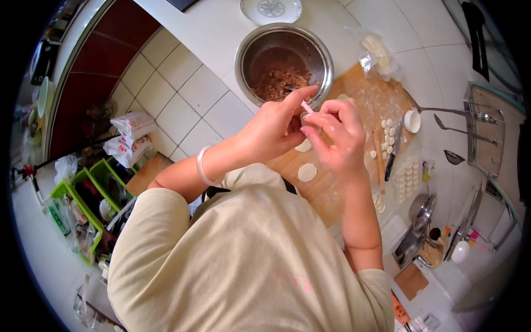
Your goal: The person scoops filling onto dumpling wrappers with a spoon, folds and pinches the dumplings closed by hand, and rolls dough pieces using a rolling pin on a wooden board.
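Pink-and-white handle [307, 107] is being shown just now at the near edge of the steel bowl [284, 65], between the two hands. At the far left, green baskets [83, 207] are seen packed with bagged items, and closer to the bowl white bags with red print [131, 138] are stood beside the tiled floor [185, 94].

Now the left hand [275, 124], just below the bowl: its index finger is stretched over the handle and its other fingers are curled; whether anything is gripped there cannot be told. Inside the bowl, brown minced filling [281, 83] is spread, and beyond it a patterned plate [271, 10] is placed. To the lower right of the bowl, a flat dough disc [307, 172] is laid on the wooden board [332, 193].

And here, right of the left hand, the right hand [338, 133] is closed, the end of the handle pinched at its fingertips. Up and right of it, beside the bowl, a clear plastic bag [381, 58] is seen with pale contents. Farther right of the bowl, the rolling pin [379, 160] is laid near small dough pieces [386, 133], then the black-handled knife [390, 166], pale round pieces [408, 180] and a small white bowl [412, 120].
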Demonstrator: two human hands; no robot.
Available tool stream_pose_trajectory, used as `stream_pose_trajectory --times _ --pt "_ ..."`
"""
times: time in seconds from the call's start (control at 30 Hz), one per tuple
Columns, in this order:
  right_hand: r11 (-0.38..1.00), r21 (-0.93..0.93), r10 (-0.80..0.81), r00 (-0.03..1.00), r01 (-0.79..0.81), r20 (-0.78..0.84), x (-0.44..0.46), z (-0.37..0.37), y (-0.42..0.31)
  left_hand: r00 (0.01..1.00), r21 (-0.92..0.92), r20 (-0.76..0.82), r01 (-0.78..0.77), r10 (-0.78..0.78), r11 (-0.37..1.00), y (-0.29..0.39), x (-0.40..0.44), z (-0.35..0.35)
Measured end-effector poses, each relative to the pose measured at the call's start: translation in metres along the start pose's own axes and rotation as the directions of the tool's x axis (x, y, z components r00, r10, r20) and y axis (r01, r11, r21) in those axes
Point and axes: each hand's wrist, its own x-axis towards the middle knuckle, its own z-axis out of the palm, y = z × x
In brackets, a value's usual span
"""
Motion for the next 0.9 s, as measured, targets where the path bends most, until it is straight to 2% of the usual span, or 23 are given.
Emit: stream_pose_trajectory --times 0.03,0.27,0.33,0.47,0.53,0.63,0.77,0.83,0.9 --pt "0.998 -0.059 -0.014 0.999 0.016 0.035 0.001 0.000 0.000 1.000 0.022 -0.010 -0.019 0.019 1.000 -0.001 0.000 0.001" --pt "0.998 -0.030 0.053 0.998 -0.052 0.036 0.004 0.000 -0.005 0.997 0.036 -0.026 -0.068 0.069 0.997 -0.001 0.001 0.002" --pt "0.937 0.171 0.301 0.952 -0.306 0.055 0.007 -0.001 -0.012 0.996 0.019 -0.031 -0.084 0.085 0.996 -0.001 0.001 0.002" --pt "0.964 0.140 0.221 0.973 -0.228 0.060 0.002 0.001 -0.002 0.997 0.013 -0.019 -0.080 0.080 0.997 0.000 0.002 0.002" --pt "0.992 0.081 0.094 0.994 -0.098 0.050 0.002 0.000 -0.001 0.997 -0.005 -0.010 -0.077 0.077 0.997 -0.001 0.002 0.001" --pt "0.999 0.013 0.031 0.999 -0.032 0.041 0.000 -0.001 0.001 0.997 -0.050 0.005 -0.071 0.071 0.996 -0.002 0.002 0.001" --pt "0.996 0.072 0.047 0.999 -0.048 0.020 0.003 0.000 0.001 0.998 -0.080 -0.015 -0.064 0.063 0.995 -0.004 0.004 0.002" --pt "0.997 0.033 0.067 0.994 -0.070 0.085 0.009 -0.002 -0.004 0.998 -0.045 -0.008 -0.063 0.063 0.997 -0.003 0.003 -0.001" --pt "0.998 0.013 0.053 0.995 -0.054 0.085 0.008 0.000 0.000 0.998 -0.011 -0.001 -0.063 0.063 0.998 -0.002 0.004 -0.001"
